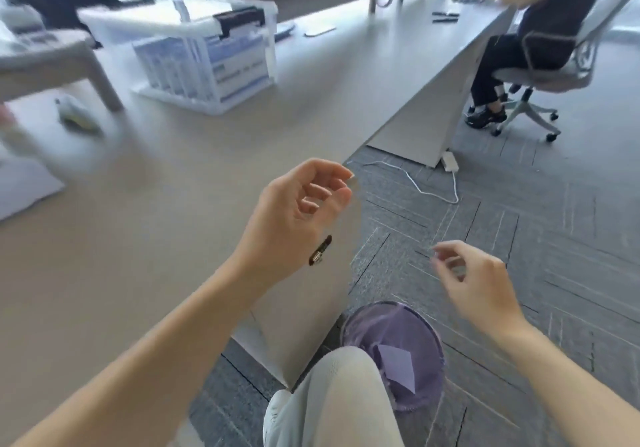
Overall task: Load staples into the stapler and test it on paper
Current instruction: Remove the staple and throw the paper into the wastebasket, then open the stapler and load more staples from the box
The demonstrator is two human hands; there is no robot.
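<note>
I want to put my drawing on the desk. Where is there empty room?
The widest bare patch of desk lies between the clear storage box and the left hand. The far strip beyond the box, toward the seated person, is mostly bare too. The left edge is crowded and blurry.

Purple-lined bin point(360, 322), clear crate point(207, 62)

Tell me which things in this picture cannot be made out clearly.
- Stapler: not found in the head view.
- Small dark and silver object under the left hand: too small to identify.
- Right hand: blur hides whether its fingers hold anything.
- Greenish object on the desk: motion-blurred.
- Labels in the clear storage box: unreadable.
</note>
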